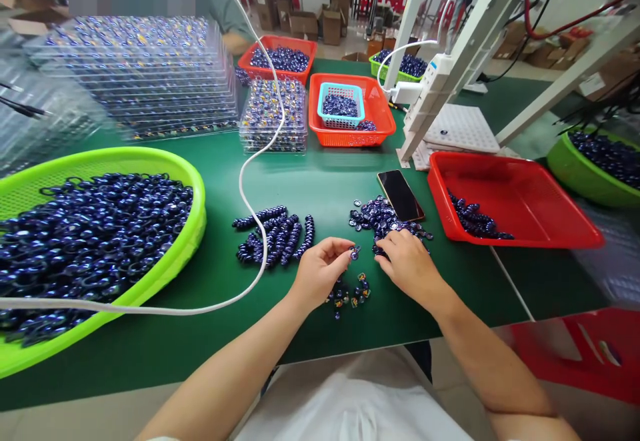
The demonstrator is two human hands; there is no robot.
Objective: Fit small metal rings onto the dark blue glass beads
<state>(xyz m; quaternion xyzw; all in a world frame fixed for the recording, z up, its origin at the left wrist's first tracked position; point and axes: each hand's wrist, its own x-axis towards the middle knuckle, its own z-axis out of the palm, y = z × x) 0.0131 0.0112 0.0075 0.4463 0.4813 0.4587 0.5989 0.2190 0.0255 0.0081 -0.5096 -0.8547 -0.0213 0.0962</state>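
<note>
My left hand [323, 269] pinches a small dark blue ring-like piece [355, 252] between thumb and fingertips. My right hand [407, 261] rests at the near edge of a pile of small dark blue caps [373, 214], its fingers bent down onto them; the fingertips are partly hidden, and anything between them cannot be made out. Just below my left hand lie several dark pieces with yellow parts [361, 291]. Stacked rows of dark blue rings [285, 236] lie left of my left hand. A phone [401, 194] touches the pile's far side.
A green basket [197, 228] of dark rings stands at left. A white cable [245, 181] crosses the green table [330, 184]. A red tray [540, 208] is at right. Behind are clear tray stacks [150, 81], an orange basket [385, 121] and a metal post [425, 104].
</note>
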